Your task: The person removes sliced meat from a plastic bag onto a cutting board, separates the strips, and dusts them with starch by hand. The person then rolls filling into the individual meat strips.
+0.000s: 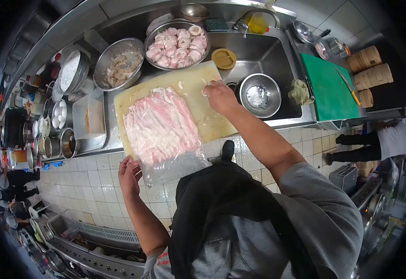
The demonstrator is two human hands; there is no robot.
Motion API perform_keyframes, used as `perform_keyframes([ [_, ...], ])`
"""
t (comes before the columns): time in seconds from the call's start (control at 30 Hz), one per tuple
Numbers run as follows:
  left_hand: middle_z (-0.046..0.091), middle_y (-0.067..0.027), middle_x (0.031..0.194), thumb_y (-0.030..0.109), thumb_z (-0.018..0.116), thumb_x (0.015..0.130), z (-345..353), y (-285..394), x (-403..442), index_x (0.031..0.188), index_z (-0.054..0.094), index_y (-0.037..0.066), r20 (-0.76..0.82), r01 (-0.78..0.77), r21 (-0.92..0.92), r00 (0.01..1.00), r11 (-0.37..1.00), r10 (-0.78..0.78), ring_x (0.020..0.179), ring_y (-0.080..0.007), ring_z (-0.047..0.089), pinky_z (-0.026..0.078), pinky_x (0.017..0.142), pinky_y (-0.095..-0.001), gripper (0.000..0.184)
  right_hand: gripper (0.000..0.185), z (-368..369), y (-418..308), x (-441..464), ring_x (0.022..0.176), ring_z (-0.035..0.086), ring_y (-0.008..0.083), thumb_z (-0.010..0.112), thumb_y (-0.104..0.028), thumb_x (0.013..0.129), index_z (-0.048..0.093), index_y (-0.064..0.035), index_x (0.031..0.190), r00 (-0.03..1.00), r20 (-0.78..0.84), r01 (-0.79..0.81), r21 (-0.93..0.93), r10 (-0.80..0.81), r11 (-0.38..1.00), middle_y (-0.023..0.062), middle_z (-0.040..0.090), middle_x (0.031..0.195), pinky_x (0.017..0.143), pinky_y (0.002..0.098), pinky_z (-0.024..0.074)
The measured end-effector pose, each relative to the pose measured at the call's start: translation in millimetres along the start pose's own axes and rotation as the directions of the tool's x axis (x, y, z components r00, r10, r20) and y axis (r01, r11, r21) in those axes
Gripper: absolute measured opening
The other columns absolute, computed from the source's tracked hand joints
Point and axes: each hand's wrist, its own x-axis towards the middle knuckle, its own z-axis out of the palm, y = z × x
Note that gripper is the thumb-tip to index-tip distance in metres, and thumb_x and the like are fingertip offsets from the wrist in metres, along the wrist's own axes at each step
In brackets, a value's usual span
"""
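Note:
A clear plastic bag of thin pink-and-white meat slices (161, 125) lies on the pale yellow cutting board (196, 104), its see-through end hanging over the near edge. My left hand (129, 176) is at the board's near left corner, beside the bag, fingers loosely bent and apart. Over the right part of the board, my right hand (220, 97) has its fingertips drawn together low on the surface; whatever they pinch is hidden. A few small pale scraps (180, 85) lie between that hand and the bag.
Behind the board stand a bowl of rolled meat pieces (177, 49) and a bowl of minced filling (121, 65). Right are the sink (270, 46), a metal bowl (260, 95) and a green board (326, 88) with a knife (344, 81). Eggs (59, 114) sit left; a person (389, 139) stands far right.

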Motion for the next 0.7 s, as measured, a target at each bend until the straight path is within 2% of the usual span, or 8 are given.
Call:
perform_keyframes([
  [0.1, 0.063, -0.008, 0.098, 0.022, 0.061, 0.091, 6, -2, -3, 0.125, 0.05, 0.005, 0.004, -0.01, 0.007, 1.0, 1.0, 0.01, 0.081, -0.0195, 0.063, 0.053, 0.069, -0.0332, 0.04, 0.025, -10, 4, -4, 0.113, 0.056, 0.0329, 0.055, -0.003, 0.079, 0.066, -0.0105, 0.101, 0.999, -0.041, 0.012, 0.054, -0.01, 0.998, 0.0149, 0.062, 0.111, 0.098, 0.0417, 0.045],
  [0.2, 0.061, -0.0064, 0.095, 0.025, 0.063, 0.091, 10, -3, -4, 0.124, 0.051, 0.006, -0.027, -0.025, 0.017, 0.999, 1.0, 0.025, 0.081, -0.0195, 0.063, 0.052, 0.069, -0.0328, 0.041, 0.025, -27, 2, -9, 0.109, 0.058, 0.0341, 0.057, -0.005, 0.079, 0.062, -0.007, 0.103, 0.995, 0.103, -0.012, 0.165, -0.006, 0.986, 0.0147, 0.063, 0.109, 0.092, 0.0415, 0.0487],
  [0.27, 0.06, -0.0059, 0.093, 0.025, 0.063, 0.091, 8, -7, -1, 0.124, 0.051, 0.006, -0.033, -0.031, 0.016, 0.999, 0.999, 0.031, 0.08, -0.0193, 0.062, 0.052, 0.068, -0.0324, 0.04, 0.033, -27, 10, -14, 0.102, 0.062, 0.0362, 0.062, -0.008, 0.077, 0.061, -0.0052, 0.11, 0.988, 0.111, -0.15, 0.507, 0.107, 0.849, 0.0174, 0.065, 0.108, 0.089, 0.0414, 0.0495],
  [0.37, 0.059, -0.0047, 0.092, 0.026, 0.064, 0.091, 14, -4, -3, 0.123, 0.051, 0.007, -0.048, -0.026, 0.001, 0.998, 1.0, 0.026, 0.078, -0.0188, 0.062, 0.051, 0.066, -0.0315, 0.039, 0.042, -23, 47, -20, 0.095, 0.065, 0.0319, 0.067, -0.011, 0.078, 0.06, -0.0041, 0.119, 0.965, 0.133, -0.256, 0.681, 0.228, 0.686, 0.0166, 0.067, 0.102, 0.084, 0.0376, 0.0511],
  [0.4, 0.059, -0.0039, 0.091, 0.026, 0.063, 0.091, 18, -1, -5, 0.122, 0.052, 0.008, -0.088, -0.02, 0.02, 0.996, 1.0, 0.021, 0.077, -0.0183, 0.062, 0.051, 0.065, -0.0312, 0.037, 0.042, -33, 58, -25, 0.089, 0.065, 0.0221, 0.066, -0.01, 0.08, 0.061, -0.0043, 0.122, 0.936, 0.216, -0.335, 0.788, 0.277, 0.517, 0.0117, 0.068, 0.098, 0.079, 0.0328, 0.0517],
  [0.5, 0.06, -0.0099, 0.104, 0.024, 0.06, 0.09, 11, -7, 0, 0.128, 0.052, 0.006, -0.109, -0.007, 0.037, 0.994, 0.999, 0.011, 0.088, -0.0241, 0.062, 0.05, 0.074, -0.0352, 0.043, 0.038, -86, 95, -44, 0.078, 0.06, 0.0107, 0.068, -0.008, 0.08, 0.063, -0.0008, 0.117, 0.91, 0.222, -0.347, 0.871, 0.35, 0.349, 0.0042, 0.068, 0.093, 0.069, 0.0251, 0.0498],
  [0.57, 0.056, -0.0003, 0.088, 0.027, 0.062, 0.093, 18, -7, -2, 0.116, 0.055, 0.01, -0.125, -0.038, 0.032, 0.991, 0.999, 0.042, 0.074, -0.0162, 0.061, 0.049, 0.062, -0.028, 0.029, 0.033, -116, 132, -52, 0.077, 0.061, 0.01, 0.065, -0.004, 0.083, 0.065, -0.0024, 0.116, 0.895, 0.043, -0.246, 0.878, 0.443, 0.41, 0.003, 0.068, 0.093, 0.069, 0.0247, 0.0501],
  [0.7, 0.056, -0.0016, 0.089, 0.027, 0.061, 0.094, 27, -7, -4, 0.118, 0.055, 0.009, -0.166, -0.117, 0.107, 0.977, 0.987, 0.134, 0.075, -0.0168, 0.061, 0.049, 0.063, -0.0281, 0.031, 0.029, -222, 179, -63, 0.088, 0.063, 0.0125, 0.06, -0.003, 0.088, 0.064, -0.0033, 0.118, 0.766, -0.261, 0.045, 0.933, 0.587, 0.356, 0.005, 0.068, 0.101, 0.075, 0.027, 0.0514],
])
